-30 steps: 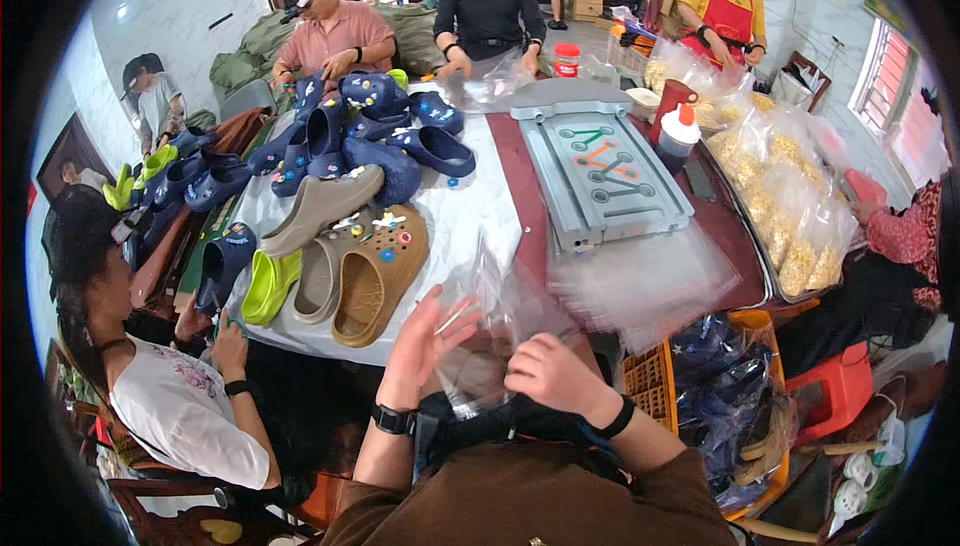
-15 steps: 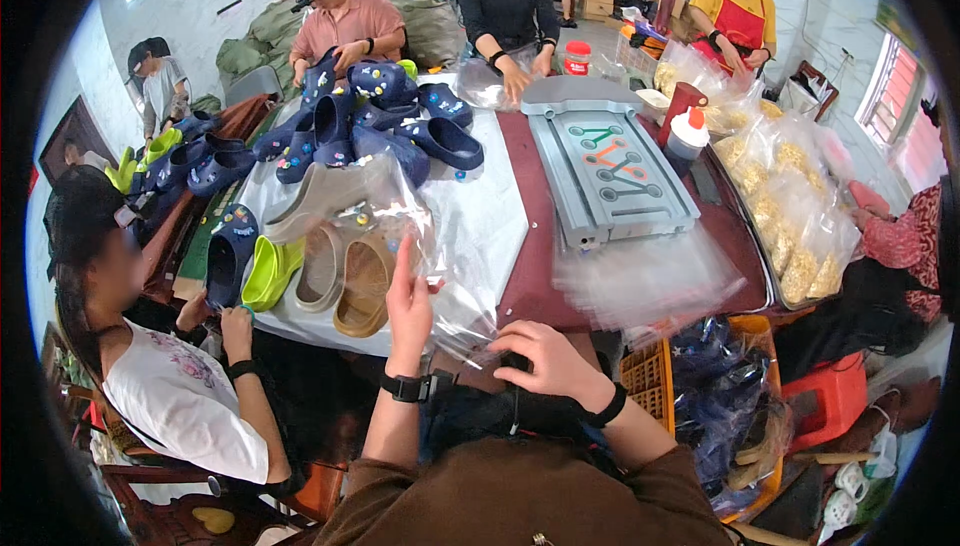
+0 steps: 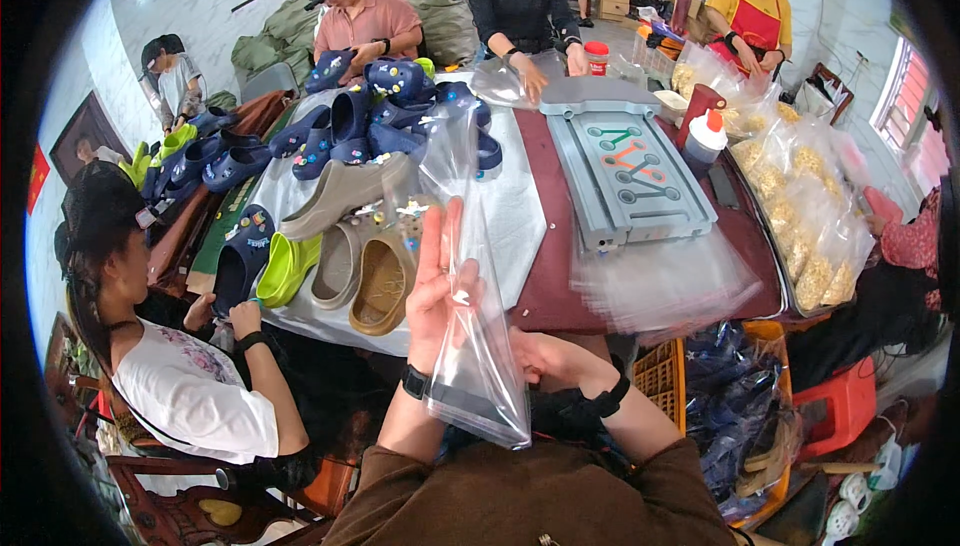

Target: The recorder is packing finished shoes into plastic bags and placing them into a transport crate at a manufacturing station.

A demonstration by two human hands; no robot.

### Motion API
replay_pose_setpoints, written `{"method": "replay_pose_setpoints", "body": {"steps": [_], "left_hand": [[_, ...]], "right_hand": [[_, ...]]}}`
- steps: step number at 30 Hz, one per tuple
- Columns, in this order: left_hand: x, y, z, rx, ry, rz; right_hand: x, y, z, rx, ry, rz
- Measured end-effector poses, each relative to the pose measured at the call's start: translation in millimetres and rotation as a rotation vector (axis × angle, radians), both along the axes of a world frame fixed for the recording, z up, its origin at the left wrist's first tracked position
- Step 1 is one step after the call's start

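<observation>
A clear plastic bag (image 3: 490,386) hangs in front of my left hand (image 3: 430,291), its upper part reaching toward the shoes. Two fingers of that hand point upward; the others are bent against the film, gripping it. My right hand (image 3: 550,358) is beside the bag's right edge, its fingertips blurred and partly hidden, so I cannot make out a grip. Just beyond my left hand stand a brown clog (image 3: 382,286), a grey-beige clog (image 3: 337,266) and a lime-green clog (image 3: 290,268). A longer beige clog (image 3: 340,196) lies behind them.
Navy clogs with charms (image 3: 350,116) are piled farther back. A grey plastic device (image 3: 630,171), a stack of clear bags (image 3: 670,281) and a squeeze bottle (image 3: 705,141) occupy the right side. An orange crate (image 3: 660,381) stands below. At left a co-worker (image 3: 190,376) handles a navy clog (image 3: 242,261).
The bag has swung from spread out over the shoes to a narrow upright fold before my left hand. My left hand has moved slightly right; my right hand has shifted right and slightly down.
</observation>
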State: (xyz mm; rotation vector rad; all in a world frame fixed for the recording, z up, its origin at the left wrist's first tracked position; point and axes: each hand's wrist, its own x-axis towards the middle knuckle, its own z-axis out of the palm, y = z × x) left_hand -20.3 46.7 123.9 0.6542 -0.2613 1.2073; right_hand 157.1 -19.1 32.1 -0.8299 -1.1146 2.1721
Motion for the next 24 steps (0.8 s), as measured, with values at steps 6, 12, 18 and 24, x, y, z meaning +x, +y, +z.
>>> {"method": "replay_pose_setpoints", "body": {"steps": [6, 12, 18, 24], "left_hand": [[25, -13, 11, -0.204, -0.402, -0.198], [28, -6, 1, -0.228, -0.608, -0.337], [7, 12, -16, -0.094, -0.446, -0.254], [-32, 38, -34, -0.067, 0.429, 0.518]], "right_hand": [[-17, -4, -14, 0.231, -0.13, -0.124], [-15, -5, 1, 0.315, -0.217, -0.179], [9, 2, 4, 0.105, -0.066, -0.403], [64, 2, -25, 0.379, -0.269, -0.865]]}}
